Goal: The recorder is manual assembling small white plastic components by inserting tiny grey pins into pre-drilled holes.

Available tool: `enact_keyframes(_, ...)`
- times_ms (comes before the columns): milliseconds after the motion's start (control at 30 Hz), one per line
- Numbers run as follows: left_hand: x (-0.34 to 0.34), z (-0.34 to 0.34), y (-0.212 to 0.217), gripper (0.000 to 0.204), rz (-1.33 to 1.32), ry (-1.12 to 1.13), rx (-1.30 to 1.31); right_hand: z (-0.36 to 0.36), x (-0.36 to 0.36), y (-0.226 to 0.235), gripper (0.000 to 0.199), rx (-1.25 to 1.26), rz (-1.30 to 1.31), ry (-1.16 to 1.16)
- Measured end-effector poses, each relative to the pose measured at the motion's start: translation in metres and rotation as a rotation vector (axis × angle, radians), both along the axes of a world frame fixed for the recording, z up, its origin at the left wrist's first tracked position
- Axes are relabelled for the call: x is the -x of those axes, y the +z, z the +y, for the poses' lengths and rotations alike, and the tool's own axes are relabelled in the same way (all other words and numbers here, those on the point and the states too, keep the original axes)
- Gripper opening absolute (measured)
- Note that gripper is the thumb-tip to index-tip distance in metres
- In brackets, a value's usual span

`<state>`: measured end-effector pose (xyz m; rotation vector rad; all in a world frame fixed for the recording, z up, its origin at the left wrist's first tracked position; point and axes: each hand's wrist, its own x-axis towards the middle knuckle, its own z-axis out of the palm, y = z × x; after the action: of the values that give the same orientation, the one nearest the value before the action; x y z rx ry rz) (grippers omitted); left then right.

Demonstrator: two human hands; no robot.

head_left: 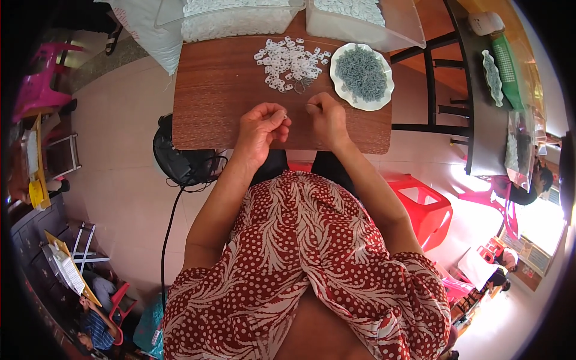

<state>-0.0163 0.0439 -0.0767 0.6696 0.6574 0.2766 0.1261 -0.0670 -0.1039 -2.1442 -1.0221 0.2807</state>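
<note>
My left hand is over the near edge of the wooden table, its thumb and forefinger pinched together on something too small to make out. My right hand is closed beside it, fingertips toward the left hand; what it pinches is hidden. Just beyond the hands lies a loose pile of small white plastic pieces with holes. At the pile's near edge are a few small grey parts. To the right of the pile stands a white scalloped plate heaped with small grey parts.
Two clear plastic bins of white pieces stand at the table's far edge. A white sack leans at the left. A black bag with cables is beside the table, a red stool to my right. Other people sit farther off.
</note>
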Motion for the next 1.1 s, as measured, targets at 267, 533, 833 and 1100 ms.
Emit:
enact_keyframes(267,-0.002,-0.011,0.054,0.01,-0.124,-0.055,-0.061,-0.005,0.021,0.098,0.011,-0.36,0.709,0.092)
enact_keyframes(533,0.004,-0.019,0.066,0.011,-0.088,-0.026,-0.303,-0.013,0.023,0.113,0.011,-0.396,0.847,0.195)
enact_keyframes(833,0.007,-0.022,0.069,0.009,-0.059,-0.045,-0.449,-0.013,0.026,0.119,0.012,-0.299,0.915,0.1)
enact_keyframes(1100,0.007,-0.023,0.071,0.007,0.004,-0.055,-0.571,-0.013,0.027,0.112,0.015,-0.294,0.907,0.088)
